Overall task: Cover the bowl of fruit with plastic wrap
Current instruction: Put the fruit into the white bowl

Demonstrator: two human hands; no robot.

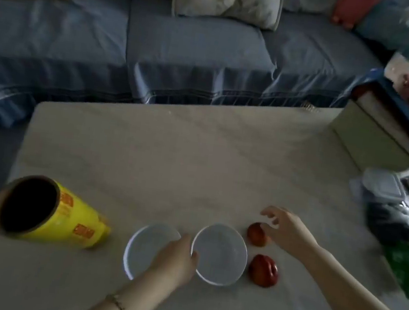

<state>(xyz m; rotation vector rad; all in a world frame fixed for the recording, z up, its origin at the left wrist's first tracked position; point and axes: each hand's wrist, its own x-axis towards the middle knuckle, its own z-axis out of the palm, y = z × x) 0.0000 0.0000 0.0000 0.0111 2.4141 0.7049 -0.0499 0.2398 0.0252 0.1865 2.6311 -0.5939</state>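
Note:
Two empty white bowls stand side by side on the beige table, the left bowl [142, 246] and the right bowl [221, 253]. My left hand [176, 257] lies over the gap between them, thumb on the right bowl's rim, fingers curled at it. Two red fruits lie right of the bowls, the far fruit [255, 234] and the near fruit [264, 270]. My right hand [284, 229] hovers at the far fruit with fingers spread and loosely bent, holding nothing. A yellow roll of plastic wrap [62, 214] lies on its side at the left.
A heap of plastic bags and containers [397, 212] sits at the table's right edge, with a green packet [408, 267] below it. A blue sofa [160, 46] with cushions runs behind the table [173, 151]. A cluttered box stands at the far right.

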